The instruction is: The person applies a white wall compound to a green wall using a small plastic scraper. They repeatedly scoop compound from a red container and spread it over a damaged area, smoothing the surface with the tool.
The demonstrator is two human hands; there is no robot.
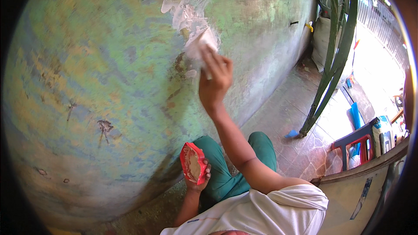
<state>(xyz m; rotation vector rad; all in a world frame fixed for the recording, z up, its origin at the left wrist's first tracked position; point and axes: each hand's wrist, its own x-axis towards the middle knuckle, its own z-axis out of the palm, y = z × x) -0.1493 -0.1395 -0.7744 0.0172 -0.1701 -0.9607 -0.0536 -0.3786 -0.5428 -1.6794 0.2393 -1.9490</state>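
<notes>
My right hand (216, 80) is raised against the wall, its fingers closed on a pale, flat putty spreader (208, 40). Motion blurs the fingers and the tool a little, and the grip hides part of it. The spreader is at the lower end of a whitish smear of putty (187, 13) on the mottled green wall (109, 56). Lower down, in front of my knees, my left hand (201, 182) grips a red, wavy-edged tub (202, 153) from below and the side. Beige putty (192, 165) lies inside it and coats the inner walls.
Long dark green strips (334, 67) lean at the right, near white sacks (321, 39). A yellow tap (309, 27) juts from the wall. Farther right stand a red and dark plastic chair (359, 146) and a curved wooden edge (370, 161). Tiled floor (285, 115) lies beside my legs.
</notes>
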